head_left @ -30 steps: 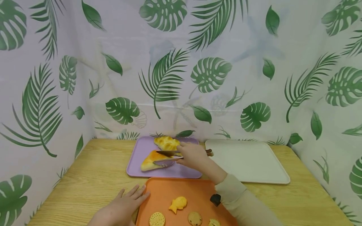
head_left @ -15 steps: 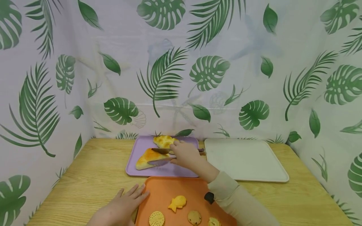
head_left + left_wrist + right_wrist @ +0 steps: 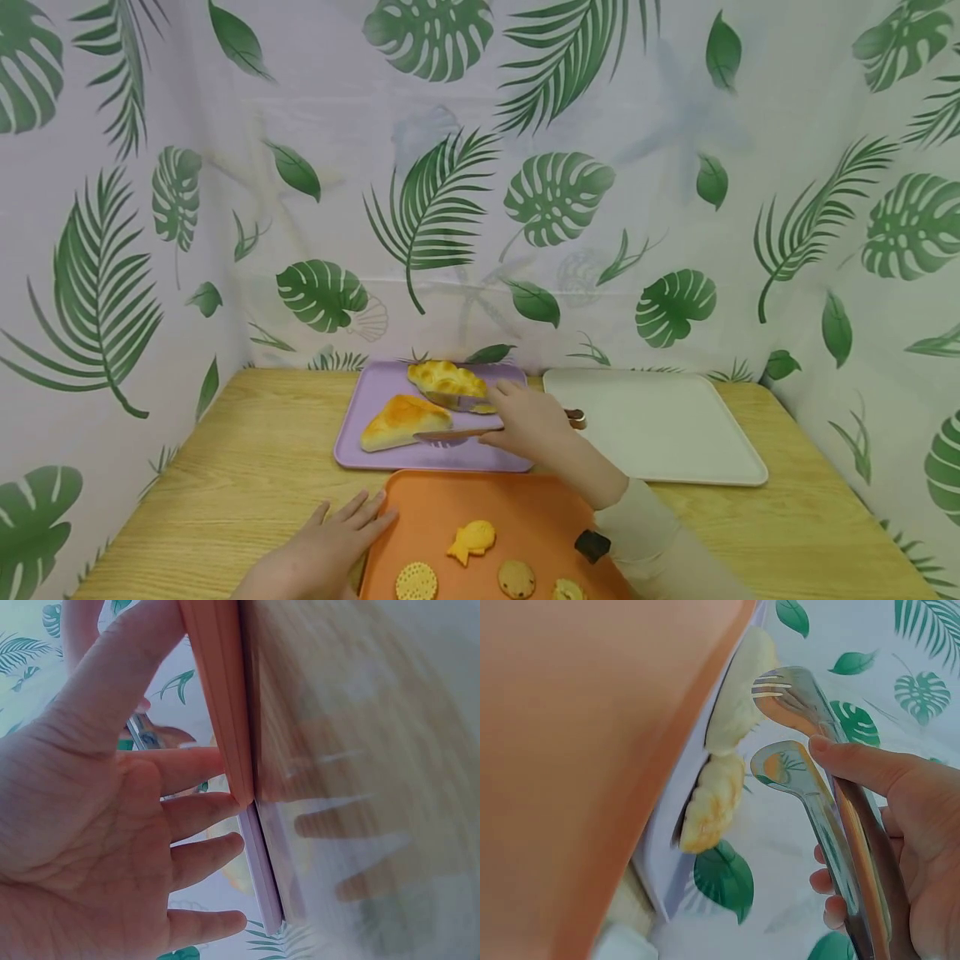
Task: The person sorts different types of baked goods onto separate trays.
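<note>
My right hand (image 3: 536, 425) holds metal serving tongs (image 3: 802, 697), thumb on one arm and fingers on the other. In the right wrist view the tongs' two ends stand apart with nothing between them. One end lies near the triangular bread (image 3: 401, 422) on the purple tray (image 3: 356, 417). Behind it on that tray sits a knobbly golden bread (image 3: 442, 379), close to the other, partly hidden tong arm. My left hand (image 3: 330, 533) has its fingers straight and spread, touching the left edge of the orange tray (image 3: 427, 500).
On the orange tray lie a fish-shaped biscuit (image 3: 474, 540), a dotted round biscuit (image 3: 417, 581), a brown cookie (image 3: 517, 579) and another pale piece (image 3: 568, 590). A white tray (image 3: 660, 425) stands at the back right of the wooden table (image 3: 225, 467). A leaf-patterned curtain (image 3: 480, 208) surrounds it.
The right hand first moved left with the tongs round the triangular bread, which shifted slightly left. Now hand and tongs have drawn back right, off the bread. The left hand stayed still.
</note>
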{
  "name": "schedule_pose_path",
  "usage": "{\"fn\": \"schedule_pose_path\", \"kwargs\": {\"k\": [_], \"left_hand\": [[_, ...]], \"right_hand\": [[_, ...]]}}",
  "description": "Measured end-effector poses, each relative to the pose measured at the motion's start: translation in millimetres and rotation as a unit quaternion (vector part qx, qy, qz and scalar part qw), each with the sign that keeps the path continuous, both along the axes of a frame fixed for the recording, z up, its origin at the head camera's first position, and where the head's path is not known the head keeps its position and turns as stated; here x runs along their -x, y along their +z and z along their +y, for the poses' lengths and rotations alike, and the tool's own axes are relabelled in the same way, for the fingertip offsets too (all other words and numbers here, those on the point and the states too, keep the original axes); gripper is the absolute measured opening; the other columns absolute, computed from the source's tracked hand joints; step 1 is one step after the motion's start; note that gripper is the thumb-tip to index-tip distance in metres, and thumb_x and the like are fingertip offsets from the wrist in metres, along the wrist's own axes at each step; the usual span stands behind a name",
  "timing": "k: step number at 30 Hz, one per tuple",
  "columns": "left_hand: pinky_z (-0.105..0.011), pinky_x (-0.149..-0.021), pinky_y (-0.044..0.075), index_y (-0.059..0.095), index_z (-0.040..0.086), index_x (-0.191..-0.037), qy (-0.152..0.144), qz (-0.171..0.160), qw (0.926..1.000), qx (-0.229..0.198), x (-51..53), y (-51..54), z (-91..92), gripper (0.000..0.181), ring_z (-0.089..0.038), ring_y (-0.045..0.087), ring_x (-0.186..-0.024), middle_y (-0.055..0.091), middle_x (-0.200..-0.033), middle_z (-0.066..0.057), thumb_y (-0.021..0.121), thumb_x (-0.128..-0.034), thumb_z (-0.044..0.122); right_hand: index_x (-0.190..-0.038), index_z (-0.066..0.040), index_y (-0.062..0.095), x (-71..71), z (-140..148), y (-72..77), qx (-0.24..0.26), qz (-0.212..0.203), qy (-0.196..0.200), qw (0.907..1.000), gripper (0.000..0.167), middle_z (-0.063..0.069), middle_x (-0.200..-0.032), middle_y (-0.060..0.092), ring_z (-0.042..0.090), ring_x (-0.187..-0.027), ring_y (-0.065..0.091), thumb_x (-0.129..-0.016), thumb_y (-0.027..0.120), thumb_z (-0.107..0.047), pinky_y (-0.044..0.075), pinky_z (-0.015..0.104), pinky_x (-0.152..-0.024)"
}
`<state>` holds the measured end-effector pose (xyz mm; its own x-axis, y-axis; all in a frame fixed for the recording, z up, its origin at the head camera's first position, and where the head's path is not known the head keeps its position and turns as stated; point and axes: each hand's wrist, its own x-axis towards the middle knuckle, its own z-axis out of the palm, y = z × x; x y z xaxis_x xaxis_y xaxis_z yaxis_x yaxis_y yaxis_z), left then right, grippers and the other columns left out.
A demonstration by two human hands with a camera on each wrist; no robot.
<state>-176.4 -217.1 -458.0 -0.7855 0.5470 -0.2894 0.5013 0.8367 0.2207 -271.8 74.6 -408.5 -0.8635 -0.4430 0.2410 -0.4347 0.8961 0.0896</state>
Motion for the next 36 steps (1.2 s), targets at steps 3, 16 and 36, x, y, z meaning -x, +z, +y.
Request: {"fn": "schedule_pose_path", "kwargs": {"k": [3, 16, 36], "left_hand": [[-0.070, -0.110, 0.023, 0.033, 0.016, -0.153, 0.002, -0.005, 1.0000, 0.002, 0.8, 0.0, 0.0, 0.107, -0.036, 0.024, -0.149, 0.029, -0.160, -0.010, 0.072, -0.0690, 0.069], [-0.070, -0.109, 0.025, 0.036, 0.013, -0.152, -0.007, 0.004, 0.9999, -0.012, -1.4, 0.7, -0.5, 0.103, -0.039, 0.026, -0.147, 0.031, -0.159, -0.013, 0.073, -0.0717, 0.066], [-0.071, -0.109, 0.024, 0.035, 0.014, -0.152, -0.004, 0.015, 0.9998, -0.008, -2.3, -6.7, 0.3, 0.104, -0.038, 0.027, -0.147, 0.031, -0.159, -0.012, 0.071, -0.0717, 0.069]], "right_hand": [[-0.100, -0.014, 0.062, -5.9, 13, -0.6, 0.014, 0.015, -0.001, 0.9998, 0.052, -0.004, -0.088, 0.057, 0.012, -0.073, 0.056, -0.071, 0.081, -0.053, 0.050, 0.030, -0.059], [-0.105, -0.014, 0.065, -38.5, 71, -3.9, 0.088, 0.043, -0.024, 0.9949, 0.049, -0.004, -0.091, 0.059, 0.013, -0.077, 0.056, -0.071, 0.084, -0.044, 0.047, 0.027, -0.054], [-0.110, -0.016, 0.067, -94.7, 134, -11.2, 0.120, 0.112, -0.051, 0.9851, 0.054, -0.008, -0.093, 0.061, 0.010, -0.079, 0.059, -0.069, 0.084, -0.046, 0.043, 0.022, -0.050]]}}
